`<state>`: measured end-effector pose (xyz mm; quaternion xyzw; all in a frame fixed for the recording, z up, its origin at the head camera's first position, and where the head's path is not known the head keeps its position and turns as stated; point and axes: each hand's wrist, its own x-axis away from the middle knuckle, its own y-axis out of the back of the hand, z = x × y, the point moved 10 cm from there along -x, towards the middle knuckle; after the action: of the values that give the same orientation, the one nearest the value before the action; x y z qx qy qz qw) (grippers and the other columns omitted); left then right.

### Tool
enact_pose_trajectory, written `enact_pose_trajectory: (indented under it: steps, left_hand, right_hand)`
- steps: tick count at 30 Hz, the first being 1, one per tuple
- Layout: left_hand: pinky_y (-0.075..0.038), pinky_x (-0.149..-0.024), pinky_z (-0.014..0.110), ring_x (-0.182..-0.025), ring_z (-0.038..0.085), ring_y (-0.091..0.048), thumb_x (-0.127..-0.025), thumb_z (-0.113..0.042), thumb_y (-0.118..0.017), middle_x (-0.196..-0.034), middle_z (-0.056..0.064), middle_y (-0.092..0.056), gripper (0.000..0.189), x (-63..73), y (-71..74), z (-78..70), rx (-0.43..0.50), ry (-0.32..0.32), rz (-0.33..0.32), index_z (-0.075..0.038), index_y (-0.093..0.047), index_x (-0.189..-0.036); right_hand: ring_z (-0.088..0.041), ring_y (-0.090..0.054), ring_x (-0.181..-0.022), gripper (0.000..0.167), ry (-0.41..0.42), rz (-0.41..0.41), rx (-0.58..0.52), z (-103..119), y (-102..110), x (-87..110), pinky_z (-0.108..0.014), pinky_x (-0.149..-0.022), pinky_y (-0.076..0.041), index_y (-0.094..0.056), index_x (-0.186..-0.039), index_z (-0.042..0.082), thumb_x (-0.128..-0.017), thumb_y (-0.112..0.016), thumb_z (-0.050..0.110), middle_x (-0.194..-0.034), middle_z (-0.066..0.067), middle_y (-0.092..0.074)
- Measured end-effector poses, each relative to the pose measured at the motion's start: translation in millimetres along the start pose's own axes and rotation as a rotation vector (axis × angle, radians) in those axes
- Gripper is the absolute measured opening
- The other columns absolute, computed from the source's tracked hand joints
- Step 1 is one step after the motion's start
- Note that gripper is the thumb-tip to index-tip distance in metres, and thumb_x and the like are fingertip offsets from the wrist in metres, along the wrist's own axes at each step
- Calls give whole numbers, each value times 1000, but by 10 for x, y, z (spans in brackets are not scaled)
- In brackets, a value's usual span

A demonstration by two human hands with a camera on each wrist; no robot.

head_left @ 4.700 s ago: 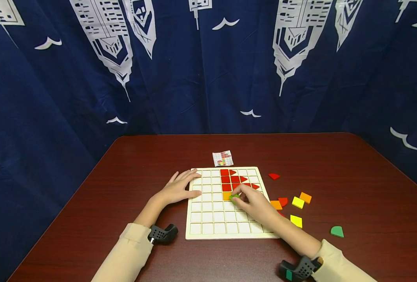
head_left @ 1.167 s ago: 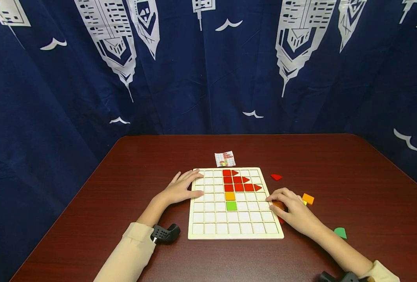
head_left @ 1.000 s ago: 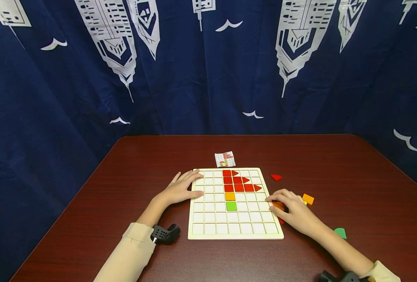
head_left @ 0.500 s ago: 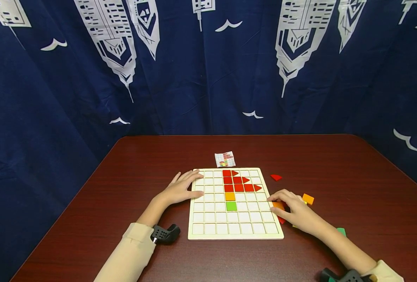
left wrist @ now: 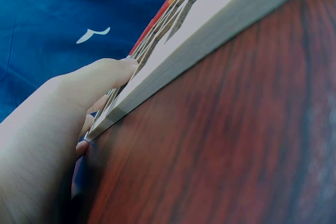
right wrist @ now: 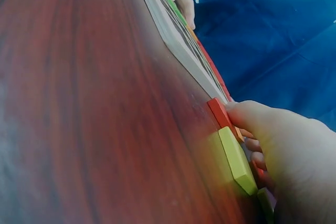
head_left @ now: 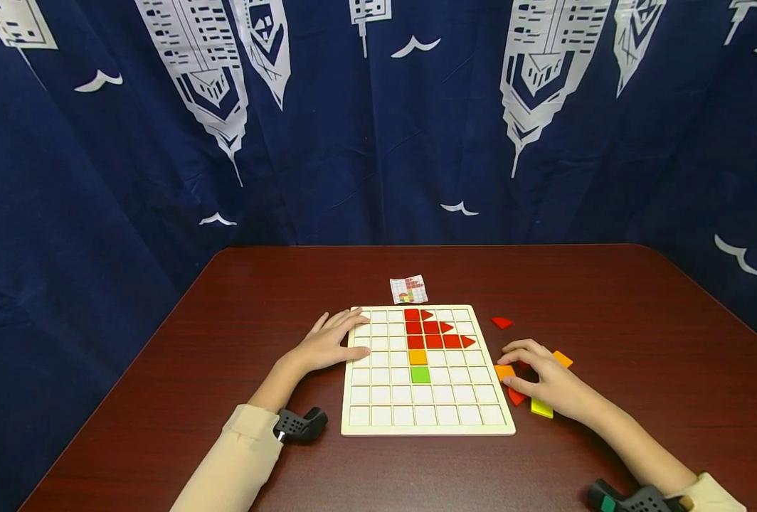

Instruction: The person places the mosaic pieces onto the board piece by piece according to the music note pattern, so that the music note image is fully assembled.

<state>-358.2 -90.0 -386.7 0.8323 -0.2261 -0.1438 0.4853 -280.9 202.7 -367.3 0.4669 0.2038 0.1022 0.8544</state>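
Note:
A pale gridded board [head_left: 378, 410] lies on the table, bearing red square and triangle tiles [head_left: 415, 328], an orange square tile [head_left: 417, 357] and a green square tile [head_left: 420, 375]. My left hand [head_left: 324, 344] rests on its left edge, fingers spread, thumb on the rim. Off the right edge, my right hand [head_left: 548, 371] hovers low over loose tiles, thumb and fingers apart. Between them shows an orange tile [head_left: 504, 372]. Below the thumb are a red tile [head_left: 516, 397] and a yellow tile [head_left: 541, 407]. In the right wrist view the thumb comes right at a red tile [right wrist: 220, 113].
A small printed pattern card [head_left: 408, 289] lies behind the board. One red rounded tile [head_left: 501, 323] sits apart at the right, and another orange tile [head_left: 562, 358] shows past the right knuckles. A dark blue patterned curtain [head_left: 353, 142] hangs behind the table.
Earlier my right hand pinched the green tile over the board; that tile now lies in the grid. The hand went right to the loose tiles and has just shifted slightly further right. Left hand stays.

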Motion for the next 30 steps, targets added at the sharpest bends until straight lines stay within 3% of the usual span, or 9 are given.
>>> enact_pose_trajectory:
  steps: [4,7,11,15,23,30]
  left_hand:
    - [4,-114,48,-142,18,-11,-84,-51,-54,-152,0,-20,60,-7,11,-3,1,0,-7,-25,-38,-136]
    - [4,-114,48,-142,18,-11,-84,-51,-54,-152,0,-19,60,-8,11,-4,-3,2,-6,-25,-38,-136]
    - [4,-114,49,-142,18,-11,-84,-51,-54,-152,0,-19,60,-4,7,-9,-4,1,-1,-25,-38,-136]
    - [4,-114,49,-142,18,-12,-84,-51,-54,-152,0,-19,61,3,17,-11,-11,0,-4,-25,-37,-136]
    - [5,-114,48,-142,17,-11,-84,-52,-54,-152,-2,-19,61,-4,13,-5,-11,3,-2,-26,-37,-136]
    - [4,-114,49,-142,18,-11,-84,-52,-54,-152,-2,-19,61,-3,9,12,-14,8,-6,-26,-37,-136]
  right_hand:
    - [-24,-46,-111,15,-1,-9,-8,-2,12,-18,-36,-87,-44,-59,-96,21,-84,-64,29,-116,-1,-53]
    - [-15,-49,-103,17,0,-23,-9,4,17,-31,-29,-86,-44,-57,-95,21,-82,-66,27,-108,4,-56]
    - [-3,-48,-90,18,-3,-31,-13,14,21,-35,-21,-78,-43,-55,-94,20,-81,-68,23,-94,11,-57]
    - [0,-49,-82,18,22,-59,-17,57,47,-34,-20,-72,-43,-55,-93,19,-81,-68,18,-87,13,-58]
    - [2,-43,-72,18,46,-184,25,136,105,-45,-19,-64,-37,-59,-95,18,-81,-67,10,-77,14,-53]
    - [2,-36,-58,19,33,-303,-48,270,120,-72,-15,-48,-33,-60,-95,14,-80,-67,8,-67,8,-41]
